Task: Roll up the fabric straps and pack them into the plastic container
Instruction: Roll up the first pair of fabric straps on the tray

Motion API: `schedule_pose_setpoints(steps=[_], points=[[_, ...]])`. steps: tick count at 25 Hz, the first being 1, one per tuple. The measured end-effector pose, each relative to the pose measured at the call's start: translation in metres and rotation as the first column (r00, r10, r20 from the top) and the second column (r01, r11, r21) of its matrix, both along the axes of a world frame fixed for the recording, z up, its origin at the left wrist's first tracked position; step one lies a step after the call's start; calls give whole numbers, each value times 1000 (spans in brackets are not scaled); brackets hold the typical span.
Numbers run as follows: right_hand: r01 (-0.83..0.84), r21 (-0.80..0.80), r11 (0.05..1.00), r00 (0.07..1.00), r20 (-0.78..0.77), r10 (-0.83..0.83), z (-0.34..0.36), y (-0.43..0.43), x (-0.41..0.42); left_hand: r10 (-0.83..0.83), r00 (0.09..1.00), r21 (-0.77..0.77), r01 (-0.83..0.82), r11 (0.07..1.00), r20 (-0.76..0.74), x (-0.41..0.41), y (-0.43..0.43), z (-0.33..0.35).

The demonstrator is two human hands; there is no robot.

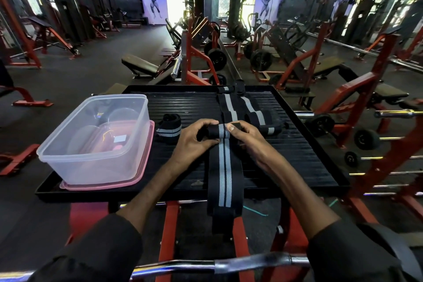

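the rolled end of a black fabric strap [223, 174] with two grey stripes is gripped from both sides: the left hand [194, 141] is curled round the left end of the roll, and the right hand [250, 141] pinches the right end, thumb on top. the unrolled length of this strap is laid flat toward the viewer and hangs over the near edge of a ribbed black tray [297, 158]. a rolled strap [169, 131] is seen just left of the left hand, lying on the tray. further straps [231, 107] are spread flat beyond the hands, reaching the far edge of the tray. the clear plastic container [96, 167] is placed upright on the tray's left side, resting on a pink lid [142, 174], near the rolled strap but apart from it. black sleeves cover both forearms. a chrome bar [229, 264] crosses the foreground below the tray.
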State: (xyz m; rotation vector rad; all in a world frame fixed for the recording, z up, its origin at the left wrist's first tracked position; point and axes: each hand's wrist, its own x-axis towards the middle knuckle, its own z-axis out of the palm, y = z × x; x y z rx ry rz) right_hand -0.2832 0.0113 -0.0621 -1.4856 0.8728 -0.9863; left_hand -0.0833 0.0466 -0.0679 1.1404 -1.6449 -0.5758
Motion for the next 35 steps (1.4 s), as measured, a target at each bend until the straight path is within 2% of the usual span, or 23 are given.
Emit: schedule_pose_setpoints(steps=[2, 4, 5, 7, 11, 15, 17, 19, 20, 22, 24, 26, 28, 30, 32, 35], points=[[16, -7, 1000, 995, 103, -16, 1, 6, 6, -101, 979, 226, 141, 964, -180, -9, 4, 8], [20, -17, 1000, 993, 118, -18, -1, 12, 13, -135, 946, 379, 246, 892, -296, -17, 7, 12], [17, -17, 1000, 992, 122, -15, -3, 14, 14, -125, 947, 401, 241, 884, -295, -17, 7, 12], [-3, -12, 1000, 991, 137, 4, -4, 14, 11, -121, 974, 393, 189, 900, -191, -7, 4, 11], [-59, 70, 996, 995, 86, 53, 2, 16, 1, -225, 970, 441, 241, 865, -89, 21, -2, 8], [-130, 170, 977, 991, 36, 125, 4, 12, 0, -103, 994, 282, 90, 955, 33, 22, 2, -2], [-170, 266, 949, 981, 138, 136, 10, 9, -1, -59, 995, 180, 44, 983, 80, 20, 6, -5], [-161, 347, 924, 967, 245, 77, 15, 7, 2, -46, 992, 80, 36, 996, 116, 19, 7, -6], [-116, 357, 927, 975, 219, 37, 15, 8, 4, -39, 990, 34, 34, 999, 136, 19, 7, -6], [-35, 269, 963, 999, -26, 43, 15, 13, 8, -17, 988, -39, 23, 999, 156, 18, 7, -5], [-46, 173, 984, 968, -236, 87, 14, 20, 9, 0, 987, -80, 13, 997, 161, 19, 7, -6], [-55, 144, 988, 971, -222, 87, 11, 21, 8, 11, 987, -101, 6, 995, 163, 20, 8, -7], [-54, 138, 989, 989, -127, 71, 9, 20, 8, -3, 989, -25, 7, 1000, 149, 17, 9, -1], [-28, 129, 991, 997, -69, 37, 9, 21, 10, -131, 990, 237, 114, 965, 56, 10, 13, 9], [-3, 125, 992, 999, -31, 7, 8, 22, 12, -222, 975, 431, 211, 877, -25, 5, 15, 12], [-10, 138, 990, 1000, 18, 8, 6, 22, 10, -208, 978, 398, 197, 896, -14, 12, 12, 12]])
